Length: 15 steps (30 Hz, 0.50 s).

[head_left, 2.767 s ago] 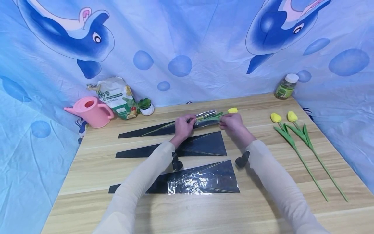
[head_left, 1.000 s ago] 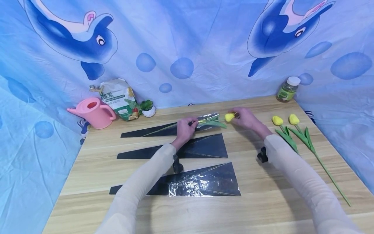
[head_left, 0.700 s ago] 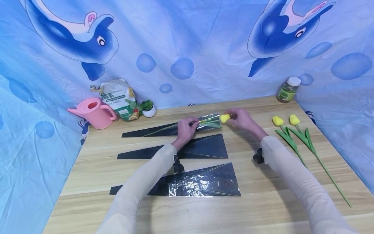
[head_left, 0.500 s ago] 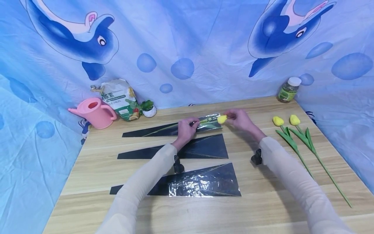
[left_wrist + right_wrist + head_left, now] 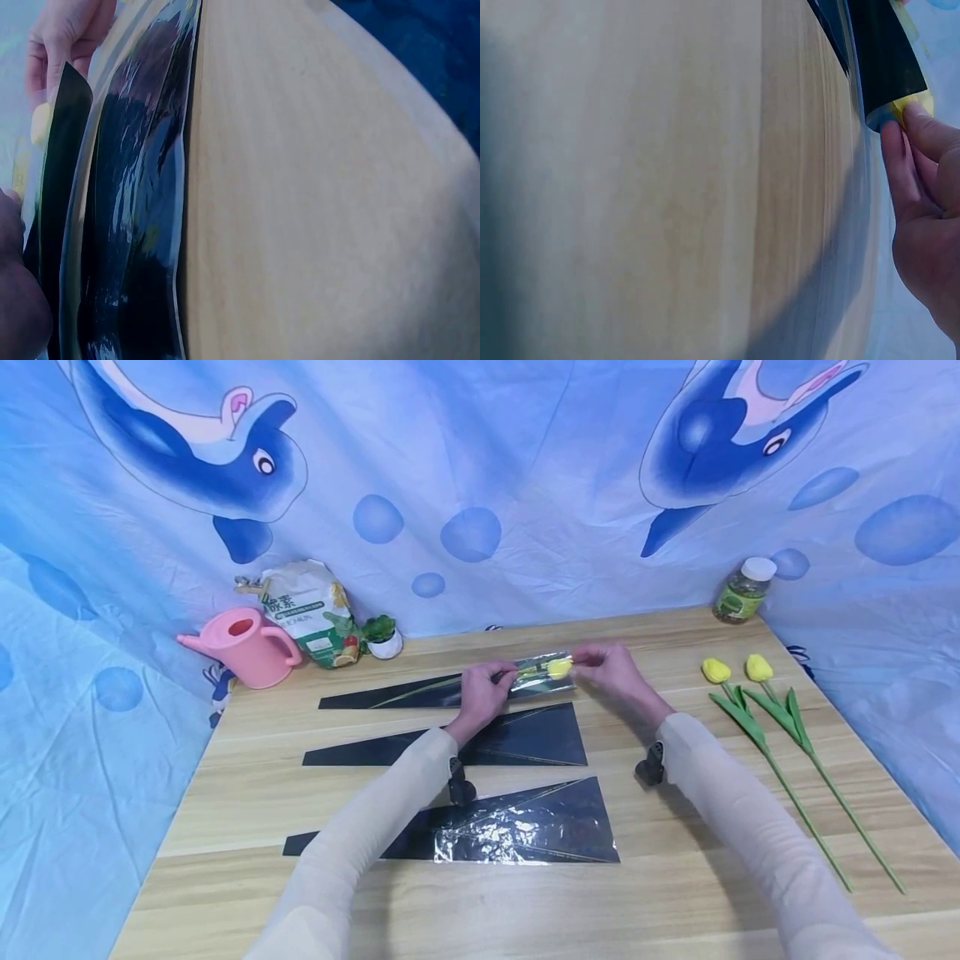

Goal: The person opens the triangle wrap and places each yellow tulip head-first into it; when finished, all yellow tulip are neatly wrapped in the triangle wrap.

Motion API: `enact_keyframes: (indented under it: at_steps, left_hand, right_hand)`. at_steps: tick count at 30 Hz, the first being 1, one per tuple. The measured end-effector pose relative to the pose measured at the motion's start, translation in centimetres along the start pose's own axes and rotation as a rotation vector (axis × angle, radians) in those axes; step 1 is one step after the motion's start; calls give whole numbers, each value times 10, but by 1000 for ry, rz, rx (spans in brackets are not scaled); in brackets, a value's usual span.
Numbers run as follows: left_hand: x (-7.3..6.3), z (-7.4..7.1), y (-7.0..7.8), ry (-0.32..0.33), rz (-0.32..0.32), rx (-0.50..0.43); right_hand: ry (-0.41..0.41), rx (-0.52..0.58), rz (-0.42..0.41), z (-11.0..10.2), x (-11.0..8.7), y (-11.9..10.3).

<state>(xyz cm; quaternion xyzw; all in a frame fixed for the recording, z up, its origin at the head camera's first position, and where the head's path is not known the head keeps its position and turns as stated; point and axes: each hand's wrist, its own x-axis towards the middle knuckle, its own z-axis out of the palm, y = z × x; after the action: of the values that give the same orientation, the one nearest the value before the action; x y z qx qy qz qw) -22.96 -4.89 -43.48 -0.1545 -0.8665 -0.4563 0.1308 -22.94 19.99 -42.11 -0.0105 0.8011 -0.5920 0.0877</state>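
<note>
A yellow artificial tulip (image 5: 558, 668) lies inside a black flower sleeve (image 5: 420, 693) with a clear front, its head at the wide open end and its stem running left. My left hand (image 5: 482, 689) grips the sleeve near its middle, thumb and fingers closed on the film. At the open end, my right hand (image 5: 611, 672) pinches the tulip's head. In the right wrist view my right thumb (image 5: 930, 131) presses on the yellow petals (image 5: 911, 105). The left wrist view shows only part of my left hand (image 5: 19, 277), at its left edge.
Two more flat sleeves, a middle one (image 5: 525, 735) and a nearer one (image 5: 525, 822), lie on the wooden table. Two yellow tulips (image 5: 780, 714) rest at the right. A pink watering can (image 5: 251, 652), a printed bag (image 5: 307, 610), a potted plant (image 5: 382, 635) and a jar (image 5: 742, 593) stand behind.
My right hand has moved left with the tulip's head, which has gone from outside the sleeve to inside its opening. The leaves slid in as well. My left hand keeps its grip on the sleeve.
</note>
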Motion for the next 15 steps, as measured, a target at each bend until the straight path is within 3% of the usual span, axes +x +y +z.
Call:
enact_keyframes:
  at_steps: [15]
  left_hand:
    - [-1, 1, 1, 1, 1, -21]
  right_hand:
    - [-59, 35, 61, 3, 5, -1]
